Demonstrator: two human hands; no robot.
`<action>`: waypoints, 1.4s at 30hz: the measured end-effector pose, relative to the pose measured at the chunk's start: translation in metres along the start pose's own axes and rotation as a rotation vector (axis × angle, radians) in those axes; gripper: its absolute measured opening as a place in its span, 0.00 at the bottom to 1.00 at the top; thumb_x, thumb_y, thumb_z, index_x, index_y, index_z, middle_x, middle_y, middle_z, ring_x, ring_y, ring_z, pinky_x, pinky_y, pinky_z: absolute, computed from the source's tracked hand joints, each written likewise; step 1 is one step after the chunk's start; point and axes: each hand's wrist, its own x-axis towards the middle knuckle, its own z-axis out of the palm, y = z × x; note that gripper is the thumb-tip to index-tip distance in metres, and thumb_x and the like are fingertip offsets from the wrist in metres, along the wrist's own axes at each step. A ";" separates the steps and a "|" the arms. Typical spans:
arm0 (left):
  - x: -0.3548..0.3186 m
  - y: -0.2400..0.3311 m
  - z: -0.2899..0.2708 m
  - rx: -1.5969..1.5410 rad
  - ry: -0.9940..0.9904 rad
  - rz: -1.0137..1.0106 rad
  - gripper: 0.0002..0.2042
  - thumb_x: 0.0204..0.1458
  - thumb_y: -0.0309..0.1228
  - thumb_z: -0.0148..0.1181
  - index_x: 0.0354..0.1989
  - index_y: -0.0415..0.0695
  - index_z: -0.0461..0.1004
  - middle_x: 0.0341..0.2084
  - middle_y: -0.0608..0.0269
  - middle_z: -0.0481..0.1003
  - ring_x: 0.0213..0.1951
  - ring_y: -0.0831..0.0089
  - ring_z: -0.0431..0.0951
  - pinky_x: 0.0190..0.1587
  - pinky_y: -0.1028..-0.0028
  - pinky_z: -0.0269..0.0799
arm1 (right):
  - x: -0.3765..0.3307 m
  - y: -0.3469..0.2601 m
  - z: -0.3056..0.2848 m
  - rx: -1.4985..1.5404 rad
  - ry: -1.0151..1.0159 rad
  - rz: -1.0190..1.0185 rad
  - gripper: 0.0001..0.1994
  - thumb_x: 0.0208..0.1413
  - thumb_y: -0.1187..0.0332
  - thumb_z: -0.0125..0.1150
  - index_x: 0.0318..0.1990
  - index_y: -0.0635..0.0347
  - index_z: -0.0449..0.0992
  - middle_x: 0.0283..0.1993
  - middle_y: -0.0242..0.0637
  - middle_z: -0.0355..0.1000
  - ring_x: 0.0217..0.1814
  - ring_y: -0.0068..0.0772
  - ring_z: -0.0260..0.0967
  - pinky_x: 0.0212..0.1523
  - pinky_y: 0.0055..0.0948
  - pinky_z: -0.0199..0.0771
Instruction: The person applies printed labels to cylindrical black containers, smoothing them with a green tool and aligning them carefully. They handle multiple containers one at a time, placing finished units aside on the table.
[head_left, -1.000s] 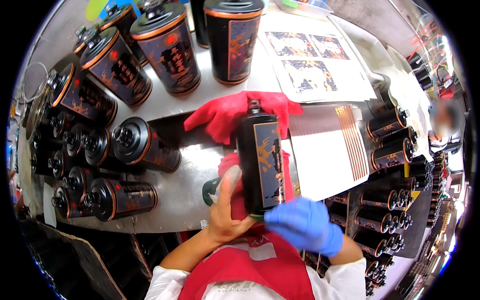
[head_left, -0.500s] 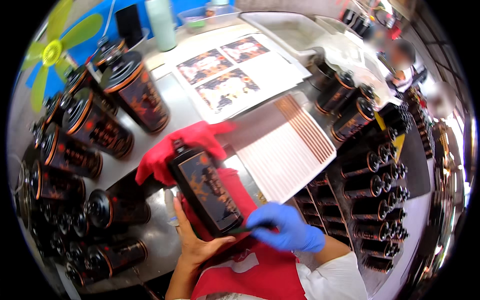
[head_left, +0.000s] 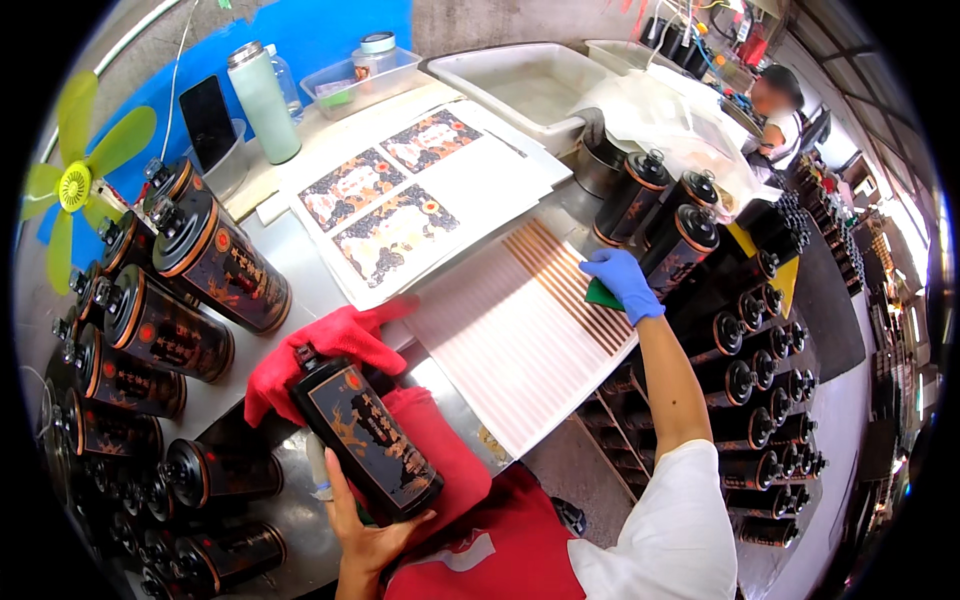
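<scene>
A black rectangular bottle (head_left: 368,435) with copper floral decoration lies tilted on a red cloth (head_left: 430,440). My left hand (head_left: 365,525), bare with a pale wrap on one finger, grips it around the base end. My right hand (head_left: 622,280), in a blue glove, reaches out to the right with fingers closed on a small flat green piece (head_left: 602,295). That hand is over the right edge of a white sheet (head_left: 470,360) carrying rows of copper strips (head_left: 565,285). Some strips near the hand are hidden by it.
Decorated black bottles (head_left: 225,265) crowd the left side; others (head_left: 680,245) stand beyond my right hand and fill racks at right. Printed sheets (head_left: 390,200), a thermos (head_left: 265,105), a phone (head_left: 207,120), white tubs (head_left: 520,80) and a yellow-green fan (head_left: 74,187) stand behind. Another person (head_left: 775,120) is far right.
My right hand has left the bottle's base and moved up and right to the strip sheet, carrying the green piece. My left hand still holds the bottle. The whole view has shifted.
</scene>
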 end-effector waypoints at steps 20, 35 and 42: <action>0.055 0.047 -0.025 -0.229 -0.182 0.094 0.28 0.50 0.37 0.59 0.58 0.38 0.61 0.57 0.39 0.58 0.57 0.47 0.62 0.58 0.67 0.58 | -0.137 -0.225 -0.071 0.231 -1.101 -0.178 0.06 0.48 0.74 0.63 0.35 0.66 0.78 0.27 0.30 0.74 0.29 0.16 0.67 0.33 0.18 0.68; 0.082 -0.006 -0.054 -0.550 0.179 -0.358 0.02 0.48 0.21 0.60 0.29 0.36 0.77 0.24 0.67 0.73 0.27 0.83 0.69 0.29 0.83 0.63 | -0.129 -0.282 -0.017 0.416 -0.956 -0.132 0.06 0.47 0.69 0.64 0.30 0.63 0.77 0.22 0.28 0.71 0.21 0.14 0.63 0.23 0.14 0.62; 0.089 -0.030 -0.039 -0.725 0.338 -0.466 0.02 0.47 0.18 0.60 0.30 0.35 0.75 0.25 0.66 0.74 0.28 0.83 0.70 0.30 0.84 0.65 | -0.111 -0.276 0.023 0.558 -1.002 -0.110 0.08 0.48 0.68 0.64 0.31 0.64 0.76 0.24 0.29 0.71 0.21 0.15 0.65 0.24 0.15 0.64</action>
